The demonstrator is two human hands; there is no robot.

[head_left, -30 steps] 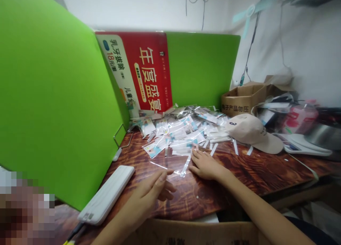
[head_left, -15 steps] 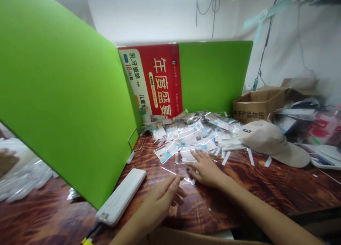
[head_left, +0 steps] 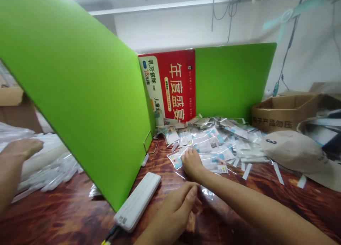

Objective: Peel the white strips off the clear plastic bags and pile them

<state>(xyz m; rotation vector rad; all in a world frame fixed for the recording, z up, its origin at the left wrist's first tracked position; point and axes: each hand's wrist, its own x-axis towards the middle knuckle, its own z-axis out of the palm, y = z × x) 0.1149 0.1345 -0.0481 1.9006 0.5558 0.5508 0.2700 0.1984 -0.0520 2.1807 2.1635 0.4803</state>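
Note:
My left hand [head_left: 178,207] is low in the middle, just above the table, its fingers curled in and the thumb near them. Nothing shows in it. Farther forward, my right hand [head_left: 192,163] has its fingers bent down at the near left edge of a pile of flat clear plastic packets [head_left: 215,143] with printed cards inside. Its fingertips touch a packet there, but what they pinch, if anything, is hidden. Beside them lies a packet with a blue-and-white card [head_left: 175,159].
A white power bank [head_left: 140,200] with a cable lies left of my hands. Green boards [head_left: 106,96] stand at left and back. Right are a beige cap [head_left: 295,149] and a cardboard box [head_left: 277,113]. Beyond the left board another person's hand [head_left: 22,149] is over clear plastic sleeves [head_left: 58,172].
My right hand has gone from spread fingers on a packet to curled ones, farther left along the pile. My left hand's fingers have drawn in. The view has turned left.

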